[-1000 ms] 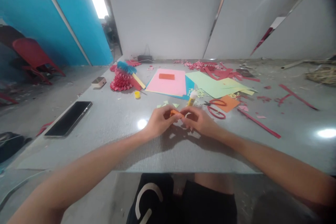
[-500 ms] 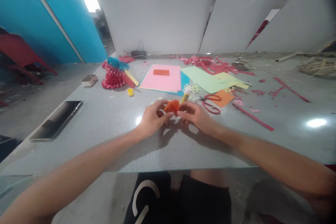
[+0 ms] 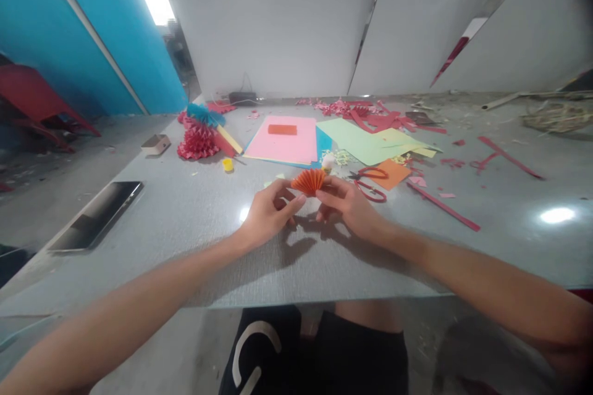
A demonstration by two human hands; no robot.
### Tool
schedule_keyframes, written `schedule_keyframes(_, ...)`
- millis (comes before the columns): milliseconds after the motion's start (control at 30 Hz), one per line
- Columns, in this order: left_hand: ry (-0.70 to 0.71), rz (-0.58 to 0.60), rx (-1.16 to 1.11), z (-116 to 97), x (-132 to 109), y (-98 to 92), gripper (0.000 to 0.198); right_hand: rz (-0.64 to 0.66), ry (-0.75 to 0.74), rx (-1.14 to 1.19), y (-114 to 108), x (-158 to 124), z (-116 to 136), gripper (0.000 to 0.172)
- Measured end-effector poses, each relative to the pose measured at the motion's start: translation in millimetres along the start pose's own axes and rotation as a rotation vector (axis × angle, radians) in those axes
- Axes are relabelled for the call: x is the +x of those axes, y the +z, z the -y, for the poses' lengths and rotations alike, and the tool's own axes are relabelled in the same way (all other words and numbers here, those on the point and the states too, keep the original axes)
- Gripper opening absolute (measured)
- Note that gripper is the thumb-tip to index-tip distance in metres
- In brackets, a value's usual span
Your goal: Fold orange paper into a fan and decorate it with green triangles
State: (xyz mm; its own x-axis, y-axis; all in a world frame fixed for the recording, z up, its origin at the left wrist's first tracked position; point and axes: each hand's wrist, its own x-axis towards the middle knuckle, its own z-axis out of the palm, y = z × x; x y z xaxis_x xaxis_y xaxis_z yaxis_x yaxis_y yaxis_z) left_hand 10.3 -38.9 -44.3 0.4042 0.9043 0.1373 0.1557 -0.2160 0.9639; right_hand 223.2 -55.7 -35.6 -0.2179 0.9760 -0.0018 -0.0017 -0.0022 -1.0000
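Two pinches show on my head view: the left hand (image 3: 270,215) and right hand (image 3: 346,205) hold a pleated orange paper fan (image 3: 309,181) above the table (image 3: 185,271), fingers closed on its narrow base from either side, its wide edge spreading toward the far side.

Flat, fairly bright indoor light, with a blown-out narrow window (image 3: 151,0) at top left. Round white glare spots (image 3: 557,215) sit on the gray tabletop (image 3: 486,253) near its right edge. Soft shadows fall below my left hand (image 3: 269,216) and my right hand (image 3: 349,207). Edges bend wide-angle, dark top-right corner, slight softness throughout.
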Motion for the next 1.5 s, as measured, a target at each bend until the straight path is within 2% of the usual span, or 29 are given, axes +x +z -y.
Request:
schedule_keyframes(400,0.009,-0.005,0.091,4,1,-2.0,0.032,-0.001,-0.008,0.106,-2,3,-4,0.038)
schedule_keyframes(567,0.036,-0.013,0.187,0,-2,0.5,0.026,0.002,-0.072,0.201,-2,5,-8,0.038)
schedule_keyframes(833,0.148,-0.085,0.236,4,0,-2.9,0.025,0.024,-0.216,0.242,-3,5,-15,0.019)
schedule_keyframes(967,0.215,-0.109,0.228,6,3,-5.8,0.02,0.002,-0.336,0.245,-4,5,-15,0.028)
schedule_keyframes(1067,0.236,-0.125,0.215,7,3,-6.1,0.021,0.047,-0.371,0.247,-4,5,-15,0.033)
schedule_keyframes(1167,0.242,-0.145,0.182,9,3,-5.7,0.022,0.092,-0.399,0.21,-5,5,-17,0.032)
schedule_keyframes(1300,0.18,-0.153,0.059,5,1,-5.0,0.02,0.093,-0.44,0.172,-6,4,-18,0.034)
schedule_keyframes(1400,0.141,-0.088,-0.084,-1,-1,-4.4,0.036,0.093,-0.462,0.168,-6,3,-16,0.033)
schedule_keyframes(1500,0.134,0.001,-0.15,-4,-3,-3.7,0.038,0.107,-0.433,0.16,-5,3,-15,0.032)
